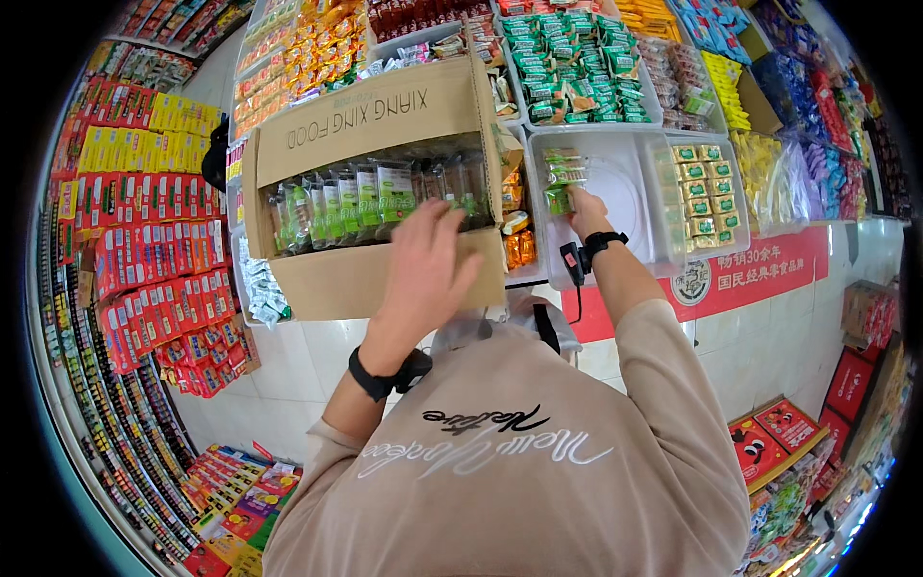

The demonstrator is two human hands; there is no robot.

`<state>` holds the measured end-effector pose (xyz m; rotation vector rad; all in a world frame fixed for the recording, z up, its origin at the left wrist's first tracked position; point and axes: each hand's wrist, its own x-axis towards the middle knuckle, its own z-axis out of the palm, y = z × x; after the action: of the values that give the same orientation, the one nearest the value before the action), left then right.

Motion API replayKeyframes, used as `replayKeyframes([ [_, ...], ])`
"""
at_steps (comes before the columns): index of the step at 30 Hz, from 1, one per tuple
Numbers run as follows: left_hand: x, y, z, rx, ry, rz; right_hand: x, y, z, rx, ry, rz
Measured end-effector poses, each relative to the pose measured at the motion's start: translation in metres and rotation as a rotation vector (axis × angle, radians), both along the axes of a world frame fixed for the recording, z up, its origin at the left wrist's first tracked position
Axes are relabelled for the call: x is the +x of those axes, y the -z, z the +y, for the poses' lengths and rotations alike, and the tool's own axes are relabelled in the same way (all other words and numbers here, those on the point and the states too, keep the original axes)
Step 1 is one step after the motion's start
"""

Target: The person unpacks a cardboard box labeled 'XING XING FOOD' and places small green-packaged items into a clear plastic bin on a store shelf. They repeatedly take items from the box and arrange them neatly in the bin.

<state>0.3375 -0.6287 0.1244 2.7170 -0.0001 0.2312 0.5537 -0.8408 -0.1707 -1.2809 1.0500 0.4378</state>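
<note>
An opened cardboard box [382, 283] with printed writing holds a row of clear-and-green snack packets [350, 202]. My left hand [431, 263] is over the box's near flap, its fingertips at the right part of the packets; it is slightly blurred and no packet shows in it. To the right stands a translucent plastic bin [634, 252]. In its left part my right hand [588, 210] touches green-and-clear snack packets [564, 169] lined up along the wall; the fingertips are partly hidden, so whether they grip one is not clear.
Beyond the bin is a tray of green wrapped snacks [570, 65]. Gold packets [703, 189] fill a bin at the right. Orange-wrapped snacks [519, 241] lie between box and bin. Red and yellow boxes [155, 195] are stacked on the left. A red banner [757, 270] hangs from the display edge.
</note>
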Motion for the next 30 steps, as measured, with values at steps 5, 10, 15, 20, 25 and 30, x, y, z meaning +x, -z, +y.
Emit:
replayKeyframes([
  [5, 0.018, -0.003, -0.019, 0.064, 0.149, 0.049, 0.009, 0.027, 0.007, -0.184, -0.029, 0.049],
  [10, 0.023, 0.006, -0.026, -0.006, 0.138, 0.026, 0.009, 0.051, -0.014, -0.261, -0.208, -0.015],
  [15, 0.008, 0.017, -0.044, -0.165, 0.14, -0.376, -0.002, -0.005, -0.026, -0.332, -0.45, -0.028],
  [20, 0.024, 0.012, -0.089, -0.315, 0.48, -0.317, -0.003, 0.003, -0.044, -0.229, -0.618, -0.138],
  [25, 0.033, 0.043, -0.13, -0.302, 0.479, 0.128, 0.013, 0.042, -0.074, -0.195, -0.862, -0.321],
  [30, 0.05, 0.114, -0.163, -0.219, 0.218, 0.304, 0.006, 0.007, -0.053, -0.668, -1.035, -0.537],
])
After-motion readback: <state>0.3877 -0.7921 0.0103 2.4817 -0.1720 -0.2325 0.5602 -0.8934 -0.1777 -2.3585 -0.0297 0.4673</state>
